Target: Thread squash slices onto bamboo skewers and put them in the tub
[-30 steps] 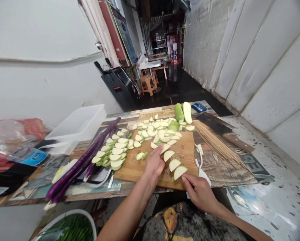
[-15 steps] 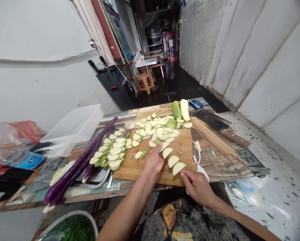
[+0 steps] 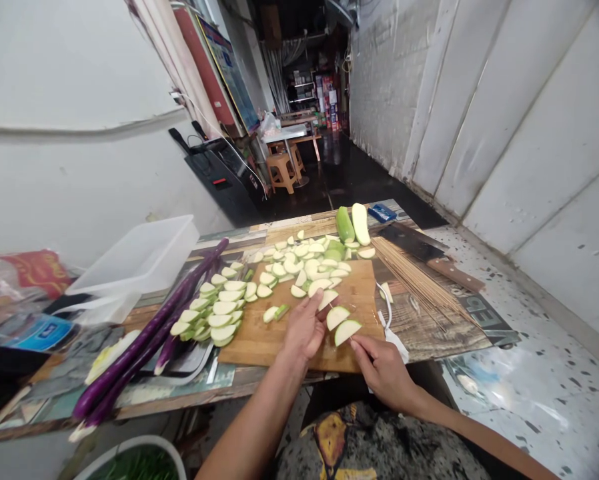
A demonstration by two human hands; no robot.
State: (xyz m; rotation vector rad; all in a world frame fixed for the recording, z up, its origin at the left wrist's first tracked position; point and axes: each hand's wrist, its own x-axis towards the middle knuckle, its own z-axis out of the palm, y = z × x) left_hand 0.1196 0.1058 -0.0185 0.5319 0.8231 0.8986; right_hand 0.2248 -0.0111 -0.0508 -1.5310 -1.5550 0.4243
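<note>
Both hands (image 3: pixel 304 327) hold skewered green-rimmed slices (image 3: pixel 348 332) over a wooden board (image 3: pixel 254 340) — purple eggplants (image 3: pixel 134 350) lying leftward

Bowl (image 3: pixel 142 440) and bag (image 3: pixel 22 275) cut off
Only the bowl's top shows below the table (image 3: pixel 417 330)'s near edge; the bag, at the left end, is blurred; the left hand (image 3: pixel 303 328) partly hides a slice (image 3: pixel 328 298).

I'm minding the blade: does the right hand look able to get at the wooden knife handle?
Probably yes: the bamboo sticks between the right hand and the wooden knife handle lie low, though that hand holds skewered slices.
</note>
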